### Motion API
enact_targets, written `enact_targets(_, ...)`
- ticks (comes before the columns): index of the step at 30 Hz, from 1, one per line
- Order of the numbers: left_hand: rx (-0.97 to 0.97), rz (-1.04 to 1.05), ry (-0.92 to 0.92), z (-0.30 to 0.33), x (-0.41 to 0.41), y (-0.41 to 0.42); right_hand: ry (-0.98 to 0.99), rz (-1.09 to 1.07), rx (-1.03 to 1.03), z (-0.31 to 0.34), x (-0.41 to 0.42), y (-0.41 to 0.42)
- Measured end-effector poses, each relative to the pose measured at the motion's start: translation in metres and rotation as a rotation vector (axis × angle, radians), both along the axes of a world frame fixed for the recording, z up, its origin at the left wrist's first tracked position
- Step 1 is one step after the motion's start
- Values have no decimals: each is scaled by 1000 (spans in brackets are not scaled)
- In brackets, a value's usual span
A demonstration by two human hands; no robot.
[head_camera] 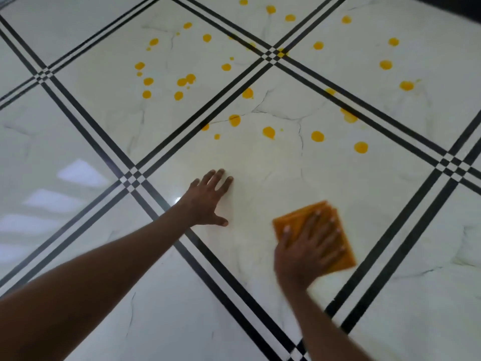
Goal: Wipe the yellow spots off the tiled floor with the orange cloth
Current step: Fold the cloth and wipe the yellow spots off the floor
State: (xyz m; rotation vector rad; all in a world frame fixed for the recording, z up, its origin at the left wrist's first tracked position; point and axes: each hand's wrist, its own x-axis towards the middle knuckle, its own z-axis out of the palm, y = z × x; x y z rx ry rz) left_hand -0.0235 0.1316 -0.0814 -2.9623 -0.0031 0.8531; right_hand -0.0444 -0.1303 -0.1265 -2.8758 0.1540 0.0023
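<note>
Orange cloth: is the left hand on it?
No, the right hand presses the folded orange cloth; the left hand rests flat on bare white tile.

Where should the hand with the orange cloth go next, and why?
Probably forward, away from the person: the right hand presses the orange cloth flat on a stretch of tiled floor bare of spots, while the nearest yellow spots lie just beyond it. The left hand braces, palm down.

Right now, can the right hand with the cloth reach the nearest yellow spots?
Probably yes. The right hand presses the orange cloth flat, and only bare tile lies between it and the closest yellow spots.
</note>
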Motion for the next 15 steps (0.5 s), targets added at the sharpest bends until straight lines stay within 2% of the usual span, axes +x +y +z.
enact_targets(2,-3,19,44,3,7,-8,37,215,37,0,-28,9)
enact_targets(3,-5,45,58,7,10,-8,33,407,41,-4,-13,15)
enact_targets(5,-14,79,11,16,26,-11,-23,786,17,-14,55,18)
enact_targets(6,12,57,-30,22,37,-15,-45,889,-12,-16,94,15)
enact_targets(7,28,30,-62,28,48,-19,-80,896,-24,-20,127,8)
enact_targets(9,-4,-2,-102,35,72,-36,-83,687,-66,-25,166,-24)
enact_targets(12,-115,12,-105,35,94,-73,-63,197,-51,-19,140,-77)
enact_targets(15,-85,6,-105,16,96,-108,-4,8,-97,-10,111,-95)
